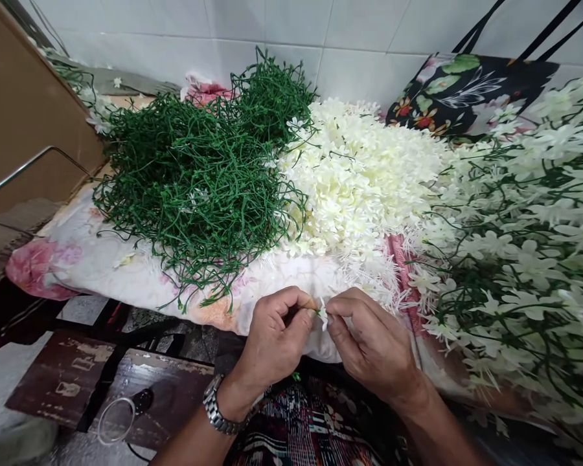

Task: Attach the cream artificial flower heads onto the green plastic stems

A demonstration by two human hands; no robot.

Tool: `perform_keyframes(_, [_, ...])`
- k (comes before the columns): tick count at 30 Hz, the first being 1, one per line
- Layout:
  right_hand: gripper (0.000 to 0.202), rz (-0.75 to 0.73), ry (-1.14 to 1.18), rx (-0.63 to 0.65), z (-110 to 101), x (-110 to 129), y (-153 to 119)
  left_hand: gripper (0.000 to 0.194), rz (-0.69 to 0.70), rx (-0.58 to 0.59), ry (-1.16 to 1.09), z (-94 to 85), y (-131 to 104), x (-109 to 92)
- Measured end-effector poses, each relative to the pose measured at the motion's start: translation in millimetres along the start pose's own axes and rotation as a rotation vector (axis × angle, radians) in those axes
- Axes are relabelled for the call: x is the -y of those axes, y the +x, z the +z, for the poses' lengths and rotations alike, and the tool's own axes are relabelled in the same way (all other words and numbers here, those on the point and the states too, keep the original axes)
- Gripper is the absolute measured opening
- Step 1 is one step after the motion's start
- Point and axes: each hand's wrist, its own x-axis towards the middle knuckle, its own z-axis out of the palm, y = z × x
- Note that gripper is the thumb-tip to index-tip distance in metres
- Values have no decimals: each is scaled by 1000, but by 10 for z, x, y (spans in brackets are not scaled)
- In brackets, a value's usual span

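My left hand [279, 333], with a metal watch on its wrist, pinches a green stem tip between thumb and forefinger. Facing it, my right hand [372, 343] pinches a small white flower [323, 315], which meets the stem between the two hands. Both hands are just above the front edge of a floral cloth [97, 259]. Beyond my left hand lies a tangled heap of green stems [189, 181]. A pile of loose white blossoms [359, 181] lies beyond my right hand.
Assembled white flowers on green stems [525, 259] fill the right side. A black floral bag [471, 94] leans against the tiled wall. A cardboard box [34, 97] stands at the left. Below it, a clear cup [116, 421] rests on a brown wooden surface [165, 388].
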Motion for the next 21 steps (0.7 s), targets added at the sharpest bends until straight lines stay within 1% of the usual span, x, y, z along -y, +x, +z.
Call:
perform_keyframes(6, [14,47,31,-34,47,-10,-35,14,16,-6,49,6,-12,6])
perform_keyframes(9, [14,46,25,-38,59,-18,-51,14,31,-21,83,18,-8,8])
perform_keyframes(15, [14,50,10,-23,67,-24,-54,16,53,-43,124,44,6,-11])
perform_keyframes(21, [13,49,4,-12,66,-30,-41,16,46,-49,132,54,10,-9])
